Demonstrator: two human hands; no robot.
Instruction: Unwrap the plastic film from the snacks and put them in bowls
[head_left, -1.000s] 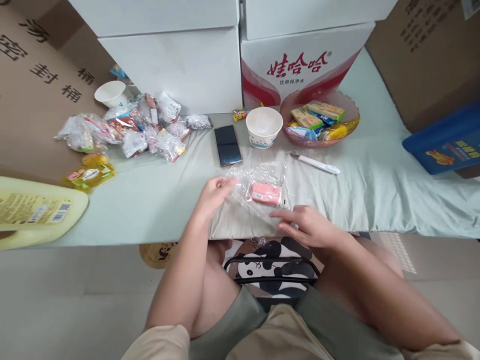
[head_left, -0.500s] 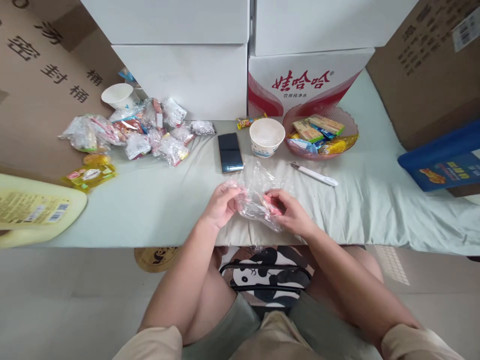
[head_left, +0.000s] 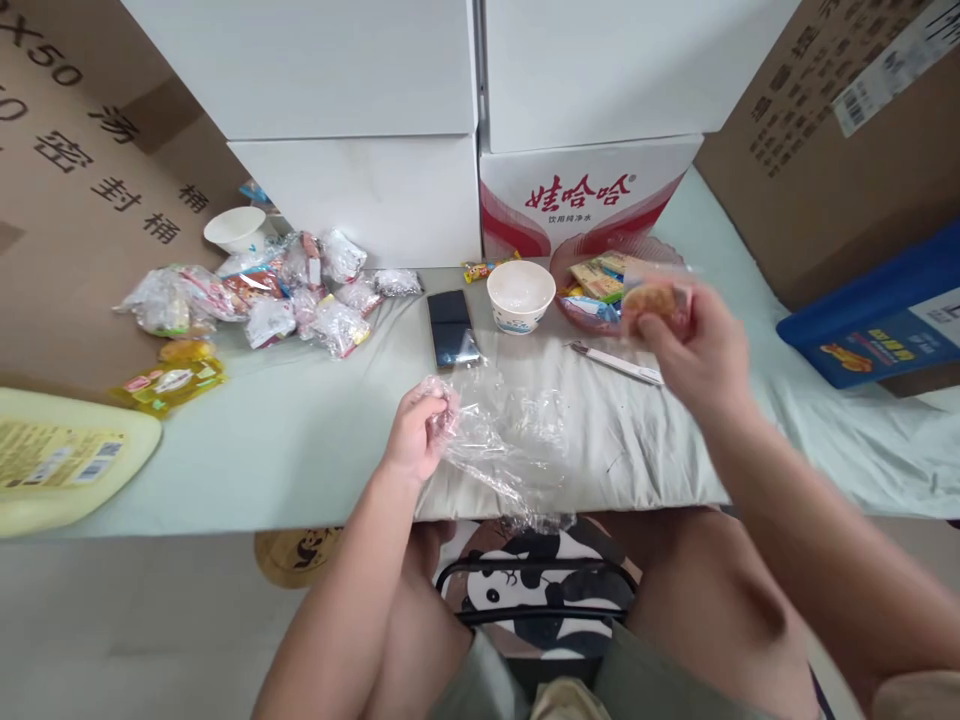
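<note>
My left hand is closed on a crumpled clear plastic bag, which spreads to the right over the cloth and hangs past the table's front edge. Raised at the right, my right hand pinches a small packaged snack, yellowish-brown with pink, slightly blurred. It is in front of the right side of a pink translucent bowl holding several wrapped snacks. A white paper cup stands left of the bowl. Below them lies a white pen-shaped cutter, and a dark phone rests left of the cup.
Several wrapped snacks are piled at the left beside another paper cup. A yellow packet and a pale yellow jug are nearer. White boxes line the back; a blue package stands right.
My right hand has drawn the packaged snack away from the clear bag and carried it up and right towards the bowl. My left hand keeps the bag and has shifted slightly left.
</note>
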